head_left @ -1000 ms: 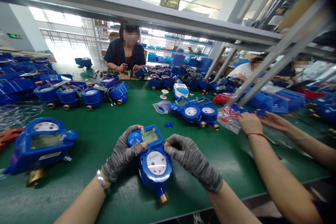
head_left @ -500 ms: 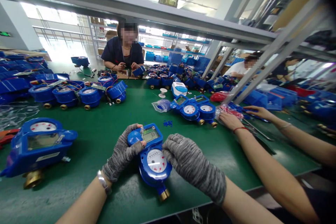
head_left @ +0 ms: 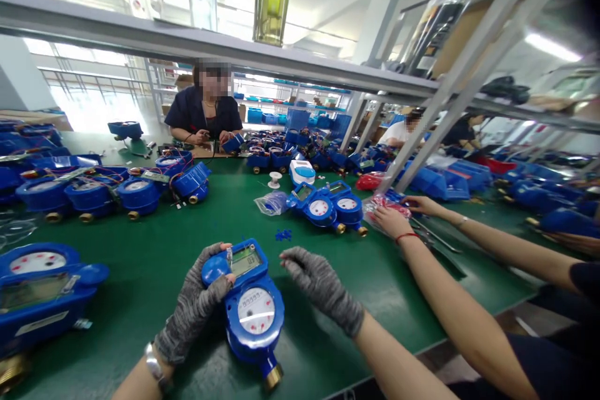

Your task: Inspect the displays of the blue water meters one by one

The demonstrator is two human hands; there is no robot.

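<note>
Head view: near the front edge of the bench (head_left: pixel 140 269), the left hand (head_left: pixel 192 300) grips the meter (head_left: pixel 255 309); the half-curled right hand (head_left: pixel 321 290) sits apart, contents unclear. Green surface separates both from blue bits (head_left: pixel 283 235) farther back.

Left hand (head_left: pixel 197 300): palm hidden behind the held meter (head_left: pixel 255 312).
Held meter: underside out of sight; fine print on its dial too small to read.
Right hand (head_left: pixel 323 287): fingertips bunched, too small to tell whether they pinch anything.
Large meter (head_left: pixel 40 300): left of the left hand, cut off by the picture's left edge, brass fitting included.
Blue bits (head_left: pixel 283 235): beyond both hands, too small to make out.
Red-filled bag (head_left: pixel 387 201): beyond the right hand and to its right, partly covered by a co-worker's hand (head_left: pixel 394 225).
</note>
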